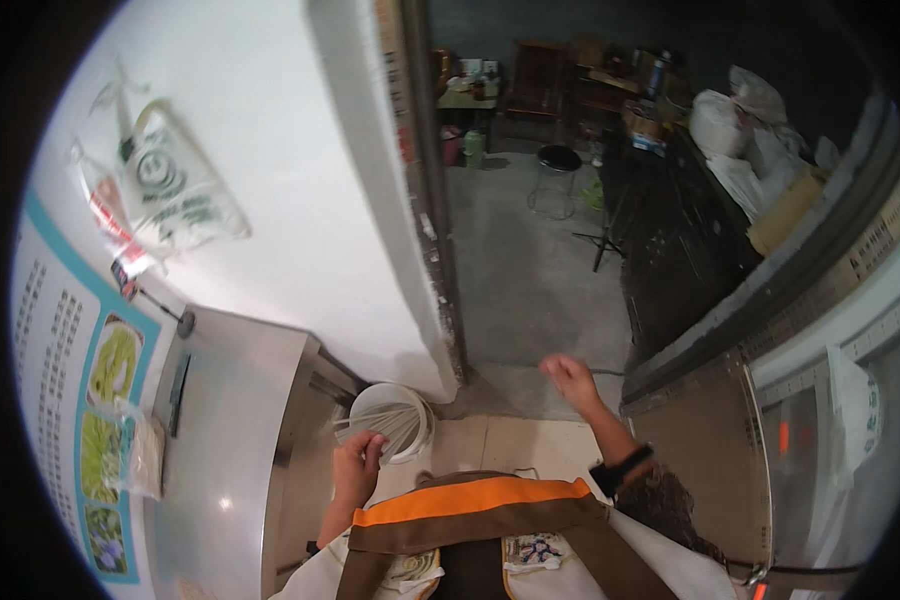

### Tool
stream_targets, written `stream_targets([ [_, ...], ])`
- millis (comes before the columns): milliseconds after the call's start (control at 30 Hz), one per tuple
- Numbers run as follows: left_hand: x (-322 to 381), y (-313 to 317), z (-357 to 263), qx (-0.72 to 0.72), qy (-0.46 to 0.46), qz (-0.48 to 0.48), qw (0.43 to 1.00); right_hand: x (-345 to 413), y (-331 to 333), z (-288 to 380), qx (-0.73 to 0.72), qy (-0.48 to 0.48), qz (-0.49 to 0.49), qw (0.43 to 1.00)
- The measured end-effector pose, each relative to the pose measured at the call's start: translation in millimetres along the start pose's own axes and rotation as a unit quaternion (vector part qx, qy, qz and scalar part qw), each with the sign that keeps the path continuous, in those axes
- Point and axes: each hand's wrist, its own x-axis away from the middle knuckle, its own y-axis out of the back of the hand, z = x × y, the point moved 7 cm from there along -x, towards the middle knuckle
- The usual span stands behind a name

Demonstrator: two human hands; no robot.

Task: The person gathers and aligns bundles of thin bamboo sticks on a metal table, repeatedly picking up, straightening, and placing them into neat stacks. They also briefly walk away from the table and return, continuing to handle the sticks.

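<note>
Before me on the left, my left hand (358,461) is raised with its fingers curled, over the near edge of a white bucket (426,420). Pale thin sticks (394,426) lean in that bucket, and some of them run up to the fingers; whether the hand grips any cannot be told. Out in front to the right, my right hand (568,379) hangs over the doorway floor with loosely bent fingers, and no object shows in it. A black band (621,470) circles the right wrist. I wear a brown and orange apron (472,501).
A metal counter (221,405) stands at the left, below a wall with hanging plastic bags (176,184). Through the doorway are a round black stool (559,158), a dark table (675,247) with white bags (720,127), and a green container (474,148). A cardboard-coloured panel (709,457) is at the right.
</note>
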Motion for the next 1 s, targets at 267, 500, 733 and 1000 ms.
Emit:
stream_targets([
  [267, -56, -74, -137, -0.01, -0.311, -0.05, 0.949, 213, 122, -204, -0.154, -0.205, -0.278, 0.926],
  [500, -134, -87, -226, -0.017, -0.426, -0.099, 0.899, 174, 136, -196, -0.14, -0.154, -0.303, 0.93],
  [733, -201, -65, -309, -0.161, -0.459, -0.383, 0.786, 89, 173, -155, -0.08, -0.158, -0.248, 0.952],
  [1000, -263, -68, -329, -0.307, -0.366, -0.523, 0.706, 43, 203, -186, -0.061, -0.164, -0.242, 0.954],
])
